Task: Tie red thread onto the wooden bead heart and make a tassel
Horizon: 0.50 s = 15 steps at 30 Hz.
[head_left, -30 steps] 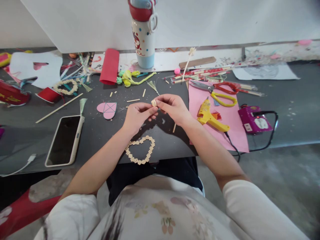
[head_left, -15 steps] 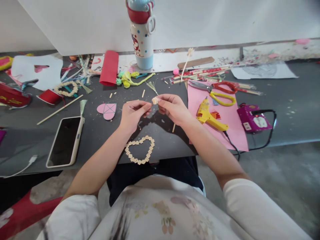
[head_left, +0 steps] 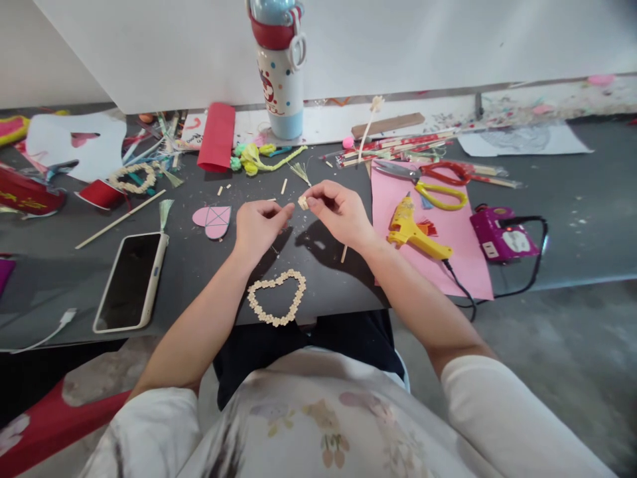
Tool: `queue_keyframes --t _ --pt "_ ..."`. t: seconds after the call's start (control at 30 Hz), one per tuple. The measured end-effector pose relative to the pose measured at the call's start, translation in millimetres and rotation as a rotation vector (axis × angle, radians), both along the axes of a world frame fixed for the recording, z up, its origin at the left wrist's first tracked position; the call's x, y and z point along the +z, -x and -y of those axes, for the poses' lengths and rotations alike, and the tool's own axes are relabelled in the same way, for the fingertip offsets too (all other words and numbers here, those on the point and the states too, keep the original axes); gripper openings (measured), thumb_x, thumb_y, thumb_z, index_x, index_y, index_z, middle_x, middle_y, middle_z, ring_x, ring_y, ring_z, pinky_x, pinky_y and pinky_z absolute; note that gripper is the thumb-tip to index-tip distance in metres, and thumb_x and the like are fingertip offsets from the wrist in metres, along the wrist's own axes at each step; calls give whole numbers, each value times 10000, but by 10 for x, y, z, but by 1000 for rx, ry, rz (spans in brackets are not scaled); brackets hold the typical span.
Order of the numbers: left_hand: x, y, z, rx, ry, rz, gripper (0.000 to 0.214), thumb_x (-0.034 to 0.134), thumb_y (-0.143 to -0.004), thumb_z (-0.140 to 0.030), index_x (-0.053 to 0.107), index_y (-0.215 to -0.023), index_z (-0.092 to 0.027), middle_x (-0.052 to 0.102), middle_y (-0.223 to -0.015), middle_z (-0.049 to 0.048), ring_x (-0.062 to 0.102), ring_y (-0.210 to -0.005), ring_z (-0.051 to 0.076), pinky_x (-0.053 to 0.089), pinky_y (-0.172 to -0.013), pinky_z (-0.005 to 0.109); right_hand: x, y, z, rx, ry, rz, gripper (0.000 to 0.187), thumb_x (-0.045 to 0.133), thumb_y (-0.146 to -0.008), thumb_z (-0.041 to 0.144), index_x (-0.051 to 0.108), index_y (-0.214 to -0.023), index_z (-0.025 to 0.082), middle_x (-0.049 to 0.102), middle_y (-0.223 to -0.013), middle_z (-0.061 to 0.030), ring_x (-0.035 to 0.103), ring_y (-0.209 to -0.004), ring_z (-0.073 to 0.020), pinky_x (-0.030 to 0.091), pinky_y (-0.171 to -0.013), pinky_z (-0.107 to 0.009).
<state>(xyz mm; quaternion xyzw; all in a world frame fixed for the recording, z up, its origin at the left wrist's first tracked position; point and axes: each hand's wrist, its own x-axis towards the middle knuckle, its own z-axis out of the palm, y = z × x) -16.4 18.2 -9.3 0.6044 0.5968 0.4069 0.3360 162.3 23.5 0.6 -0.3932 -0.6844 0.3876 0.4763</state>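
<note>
Over the middle of the table, my right hand [head_left: 343, 211] pinches a small cream flower-like piece [head_left: 302, 202] between thumb and fingertips. Just left of it, my left hand [head_left: 261, 229] is closed with thumb and forefinger together; whatever they hold, if anything, is too small to make out. A gap separates the left fingertips from the piece. Below both hands, at the front edge, lies a heart-shaped ring [head_left: 277, 298] made of little cream flower pieces. To the left hand's left is a pink heart cutout [head_left: 217, 222] with dark crossing lines.
A yellow glue gun [head_left: 415, 229] and scissors [head_left: 438, 182] rest on pink paper [head_left: 472, 279] at right, beside a purple power box [head_left: 505, 232]. A phone [head_left: 132, 282] lies left. The bottle [head_left: 283, 79] stands at the back among sticks and craft scraps.
My left hand has drawn slightly left, away from the small piece, opening a gap. My right hand still pinches that piece and has tilted a little.
</note>
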Motion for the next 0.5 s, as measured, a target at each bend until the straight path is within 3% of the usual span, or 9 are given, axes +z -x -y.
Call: queue_keyframes --t 0.07,0.17,0.27,0.37,0.5 --pt "1 -14 15 -74 -31 -44 187 685 -756 -359 753 -780 -186 688 -654 8 543 -534 100 405 -523 229 2 -5 12 -22 -93 59 125 557 -890 262 654 -881 184 622 -804 -11 507 -698 -105 411 -654 -260" --pt "37 -28 25 -181 -22 72 414 707 -700 -261 710 -1111 -209 732 -943 29 596 -629 99 481 -632 236 -9 -15 15 -38 -190 110 128 546 -908 254 652 -878 191 616 -816 -18 518 -715 -113 419 -668 -264" --pt "96 -26 35 -279 99 264 432 782 -621 -245 723 -1043 -177 724 -975 54 630 -727 118 515 -711 247 -16 -25 8 -36 -249 133 127 544 -915 238 657 -883 191 592 -796 -15 499 -689 -110 414 -657 -264" --pt "144 -16 44 -350 219 440 357 822 -606 -296 744 -931 -171 721 -919 57 629 -749 122 516 -687 240 -13 -32 8 -27 -279 150 127 540 -921 232 658 -897 190 583 -795 -14 482 -668 -106 408 -644 -267" --pt "174 -16 43 -288 296 592 303 802 -653 -390 752 -857 -172 701 -816 48 579 -636 84 490 -608 223 -6 -37 17 -20 -299 187 132 532 -929 241 654 -907 197 576 -804 -18 483 -671 -112 418 -657 -281"
